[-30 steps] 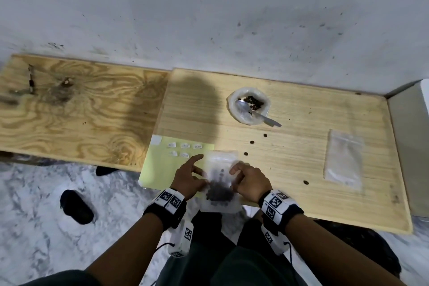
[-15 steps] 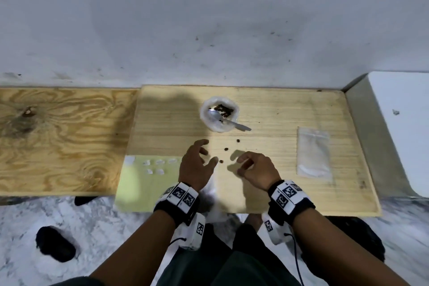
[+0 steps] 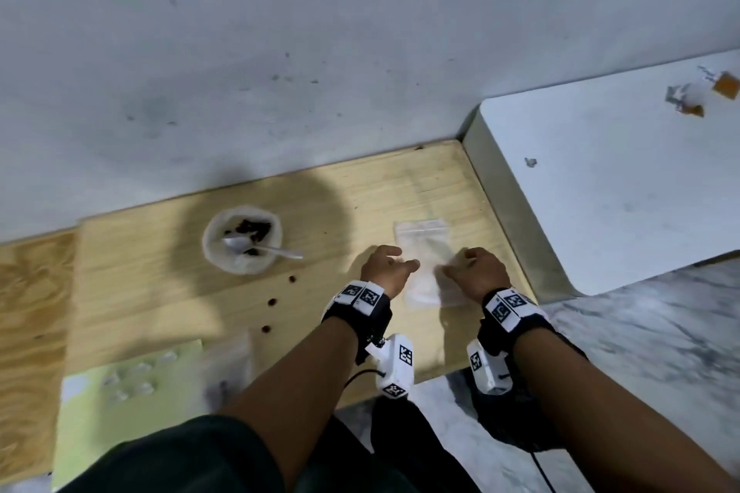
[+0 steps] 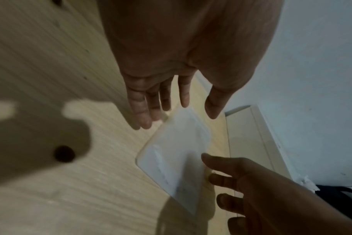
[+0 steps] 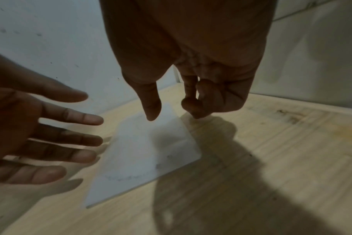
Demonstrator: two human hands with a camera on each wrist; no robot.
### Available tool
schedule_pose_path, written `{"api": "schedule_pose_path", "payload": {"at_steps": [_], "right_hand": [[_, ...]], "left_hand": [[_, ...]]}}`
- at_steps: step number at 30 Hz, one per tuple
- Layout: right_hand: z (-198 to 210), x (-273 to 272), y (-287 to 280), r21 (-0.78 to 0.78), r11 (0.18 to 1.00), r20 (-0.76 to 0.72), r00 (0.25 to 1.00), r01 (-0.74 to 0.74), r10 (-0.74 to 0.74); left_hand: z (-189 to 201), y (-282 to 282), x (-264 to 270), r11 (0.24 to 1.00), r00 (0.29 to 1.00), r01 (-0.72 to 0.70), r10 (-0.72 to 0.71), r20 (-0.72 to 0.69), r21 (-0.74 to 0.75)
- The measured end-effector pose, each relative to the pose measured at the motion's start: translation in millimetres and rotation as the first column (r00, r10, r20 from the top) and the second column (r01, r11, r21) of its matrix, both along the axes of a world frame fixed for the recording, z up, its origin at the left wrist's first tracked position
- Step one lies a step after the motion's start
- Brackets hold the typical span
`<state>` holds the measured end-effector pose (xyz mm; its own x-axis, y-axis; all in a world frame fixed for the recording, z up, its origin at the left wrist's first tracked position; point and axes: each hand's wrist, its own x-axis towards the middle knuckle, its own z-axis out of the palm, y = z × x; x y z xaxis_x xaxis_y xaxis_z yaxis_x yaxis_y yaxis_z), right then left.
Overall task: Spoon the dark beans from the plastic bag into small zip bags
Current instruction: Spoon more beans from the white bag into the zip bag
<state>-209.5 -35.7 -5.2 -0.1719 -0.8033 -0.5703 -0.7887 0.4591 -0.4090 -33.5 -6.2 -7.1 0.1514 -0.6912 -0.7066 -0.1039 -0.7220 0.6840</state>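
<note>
A small stack of empty clear zip bags point(image 3: 423, 252) point(image 4: 177, 151) point(image 5: 143, 159) lies flat on the pale wooden board point(image 3: 160, 292). My left hand point(image 3: 386, 268) point(image 4: 197, 111) hovers open at the stack's left edge, fingers straight. My right hand point(image 3: 476, 272) point(image 5: 171, 111) is at the right edge, thumb out and fingers loosely bent, holding nothing. The rolled-down plastic bag point(image 3: 242, 240) of dark beans sits to the left with a metal spoon point(image 3: 264, 248) in it. A filled zip bag point(image 3: 228, 368) lies blurred near the front edge.
Three loose beans point(image 3: 273, 301) lie on the board between the bean bag and my left arm. A pale green sheet point(image 3: 128, 412) with small white labels sits at the front left. A white tabletop point(image 3: 600, 192) adjoins on the right; a grey wall stands behind.
Both hands let go of the filled zip bag, which now lies at the front left, and moved right to the stack of empty zip bags. The head view swung right.
</note>
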Motion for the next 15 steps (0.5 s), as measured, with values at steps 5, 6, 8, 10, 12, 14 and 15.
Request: {"api": "schedule_pose_path", "payload": {"at_steps": [5, 6, 8, 10, 12, 14, 15], "right_hand": [[-7, 3, -1, 0.004, 1.0, 0.065, 0.998, 0.0, 0.0], [-8, 3, -1, 0.0, 1.0, 0.074, 0.997, 0.01, -0.009], [-11, 2, 0, -0.01, 0.999, 0.103, 0.994, 0.036, -0.035], [-13, 1, 3, -0.037, 0.997, 0.127, 0.99, 0.064, -0.059], [-14, 2, 7, -0.085, 0.99, 0.158, 0.983, 0.11, -0.096], [-10, 5, 10, -0.151, 0.965, 0.238, 0.956, 0.213, -0.173], [-5, 9, 11, -0.189, 0.945, 0.289, 0.935, 0.266, -0.205]], "left_hand": [[-5, -7, -10, 1.0, 0.995, 0.021, -0.022, 0.099, 0.014], [-4, -7, -9, 1.0, 0.994, 0.028, -0.028, 0.103, 0.007], [-6, -6, -7, 1.0, 0.996, 0.013, -0.013, 0.092, -0.001], [-7, -4, -5, 1.0, 0.996, -0.019, 0.02, 0.086, -0.012], [-9, -2, -4, 0.998, 0.995, -0.043, 0.046, 0.094, -0.038], [-8, 0, -2, 0.993, 0.99, -0.074, 0.084, 0.113, -0.091], [-6, 0, 0, 0.988, 0.987, -0.085, 0.102, 0.127, -0.13]]}}
